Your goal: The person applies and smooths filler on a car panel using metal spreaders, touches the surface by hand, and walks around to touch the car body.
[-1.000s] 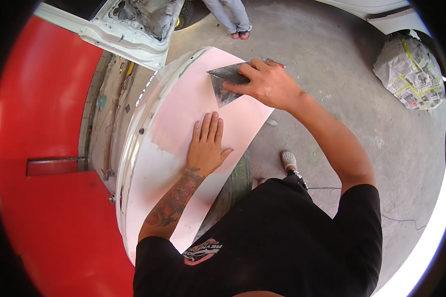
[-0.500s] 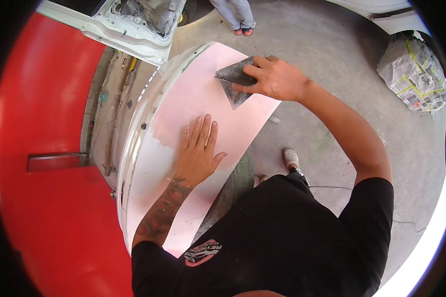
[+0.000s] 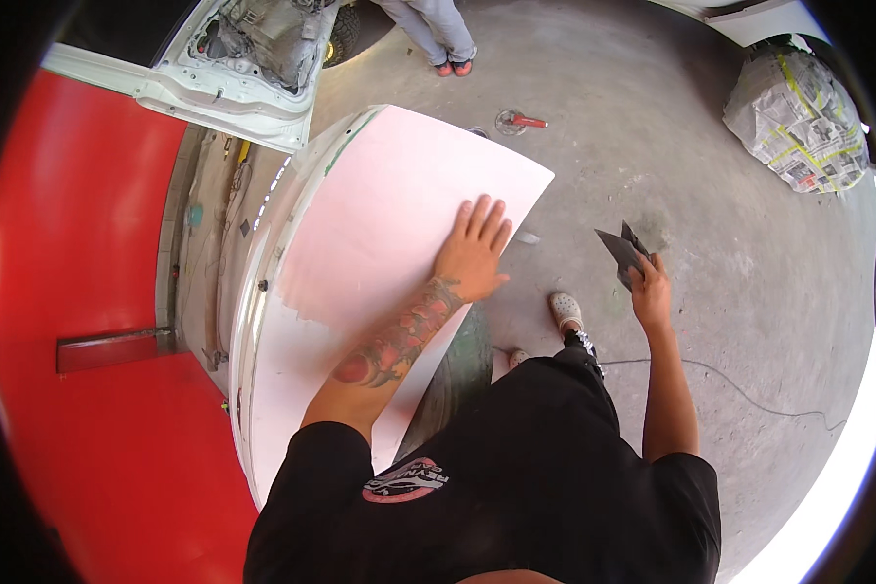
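Observation:
A curved car body panel (image 3: pixel 389 185) in pale pink and white stretches along my left side. My left hand (image 3: pixel 471 255) lies on it near the right edge, palm down and fingers spread. Out to the right, off the panel and above the floor, my right hand (image 3: pixel 650 292) grips a folded dark grey sheet (image 3: pixel 619 256) that looks like sandpaper. Two pointed corners of the sheet stick up beyond the fingers.
A red panel (image 3: pixel 88 253) fills the far left. Behind stand a stripped car door (image 3: pixel 253 58) and another person's legs (image 3: pixel 436 34). A red-handled tool (image 3: pixel 526 121) and a cable (image 3: pixel 749 389) lie on the concrete floor. A newspaper-wrapped object (image 3: pixel 803 122) sits at the right.
My right hand has lifted off the panel with the dark sheet and swung right and nearer. My left hand has slid right and farther along the panel. The view has shifted slightly.

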The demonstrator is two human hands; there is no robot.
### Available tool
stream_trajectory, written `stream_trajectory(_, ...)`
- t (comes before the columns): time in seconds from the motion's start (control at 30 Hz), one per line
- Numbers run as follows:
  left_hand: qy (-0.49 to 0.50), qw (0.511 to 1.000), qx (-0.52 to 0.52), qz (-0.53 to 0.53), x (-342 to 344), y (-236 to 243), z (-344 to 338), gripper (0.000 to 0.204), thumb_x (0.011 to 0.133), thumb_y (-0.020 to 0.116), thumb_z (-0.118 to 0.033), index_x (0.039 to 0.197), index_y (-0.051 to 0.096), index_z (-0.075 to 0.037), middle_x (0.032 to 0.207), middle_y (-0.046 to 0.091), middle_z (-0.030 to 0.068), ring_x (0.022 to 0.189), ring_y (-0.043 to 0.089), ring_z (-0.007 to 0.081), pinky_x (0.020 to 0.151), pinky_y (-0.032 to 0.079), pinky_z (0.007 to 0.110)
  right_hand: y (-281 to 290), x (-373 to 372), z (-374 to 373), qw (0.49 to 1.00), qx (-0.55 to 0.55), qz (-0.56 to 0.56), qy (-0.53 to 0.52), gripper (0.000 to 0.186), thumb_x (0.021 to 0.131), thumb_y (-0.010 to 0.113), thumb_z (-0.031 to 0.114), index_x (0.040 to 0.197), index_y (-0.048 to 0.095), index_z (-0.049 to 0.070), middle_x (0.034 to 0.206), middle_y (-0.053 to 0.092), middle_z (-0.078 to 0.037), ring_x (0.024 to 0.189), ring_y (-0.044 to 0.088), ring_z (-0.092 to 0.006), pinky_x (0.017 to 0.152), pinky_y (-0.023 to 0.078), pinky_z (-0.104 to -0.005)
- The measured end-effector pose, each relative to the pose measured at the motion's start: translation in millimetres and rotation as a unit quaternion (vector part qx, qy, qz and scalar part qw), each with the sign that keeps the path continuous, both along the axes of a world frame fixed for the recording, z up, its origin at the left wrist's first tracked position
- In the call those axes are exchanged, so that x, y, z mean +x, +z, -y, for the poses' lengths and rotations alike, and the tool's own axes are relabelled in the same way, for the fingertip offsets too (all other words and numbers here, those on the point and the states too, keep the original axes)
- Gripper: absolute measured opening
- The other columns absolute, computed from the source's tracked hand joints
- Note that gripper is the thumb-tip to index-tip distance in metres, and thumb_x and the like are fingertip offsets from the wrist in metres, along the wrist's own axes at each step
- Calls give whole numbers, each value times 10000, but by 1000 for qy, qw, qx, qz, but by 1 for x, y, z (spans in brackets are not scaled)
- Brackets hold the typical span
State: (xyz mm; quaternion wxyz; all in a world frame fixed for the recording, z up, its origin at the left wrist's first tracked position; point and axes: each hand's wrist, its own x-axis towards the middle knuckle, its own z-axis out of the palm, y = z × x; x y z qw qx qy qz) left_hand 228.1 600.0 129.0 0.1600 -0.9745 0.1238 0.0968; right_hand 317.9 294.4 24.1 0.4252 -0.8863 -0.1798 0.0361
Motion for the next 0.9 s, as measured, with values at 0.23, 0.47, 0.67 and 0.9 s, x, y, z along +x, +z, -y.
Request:
stream_trajectory(0.23, -101, 978, -181, 6, 25, 3, 25, 613, 910, 547, -396, 1348, 429, 16, 1421, 410, 180, 1367, 317, 315, 1126, 232, 479, -162, -133, 173, 943, -170, -205, -198, 417, 770, 596, 88, 1177, 587, 0, 1059, 609, -206, 971, 597, -381, 847, 478, -428)
stream_trajectory(0.47, 129, 961, 116, 213, 65, 67, -91, 783, 868, 546, -518, 1390, 369, 38, 1478, 300, 226, 1393, 231, 362, 1106, 185, 558, -178, -186, 208, 878, -151, -324, -319, 415, 713, 570, 39, 1125, 611, 21, 1000, 668, -208, 953, 640, -378, 830, 499, -440)
stream_trajectory(0.67, 47, 994, 49, 85, 41, -8, -20, 856, 835, 549, -573, 1411, 344, 27, 1495, 267, 224, 1407, 183, 393, 1140, 134, 519, -171, -133, 140, 926, -93, -253, -266, 413, 711, 611, 53, 1123, 603, 14, 988, 659, -233, 963, 622, -412, 829, 492, -450)
stream_trajectory(0.9, -40, 998, -40, 39, 55, -3, -28, 791, 844, 575, -536, 1397, 379, -7, 1491, 313, 163, 1406, 226, 315, 1141, 152, 495, -150, -92, 97, 957, -82, -196, -199, 462, 749, 642, 112, 1191, 577, -5, 1072, 633, -229, 1022, 593, -391, 889, 463, -441)
